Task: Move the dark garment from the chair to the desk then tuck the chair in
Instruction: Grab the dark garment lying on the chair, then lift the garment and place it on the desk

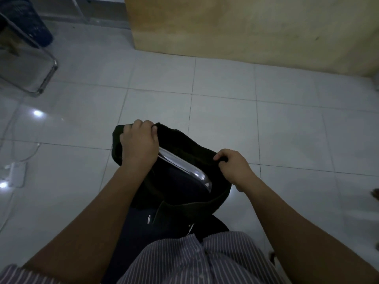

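A dark garment point(184, 146) is draped over the chrome top bar point(184, 167) of a chair's back, right below me. My left hand point(139, 142) is closed on the garment's far left edge. My right hand point(233, 167) pinches its right edge. The fabric hangs down both sides of the bar and hides most of the chair; a dark seat or another dark cloth with a zipper point(149, 219) shows underneath. The light wooden side panel of a desk point(235, 23) stands ahead across the tiled floor.
A second chrome-framed chair point(41, 78) and a dark laundry basket point(30, 23) stand at the far left. A white power strip point(16, 173) with cables lies on the floor at the left. Pale floor tiles point(225, 111) stretch between me and the desk.
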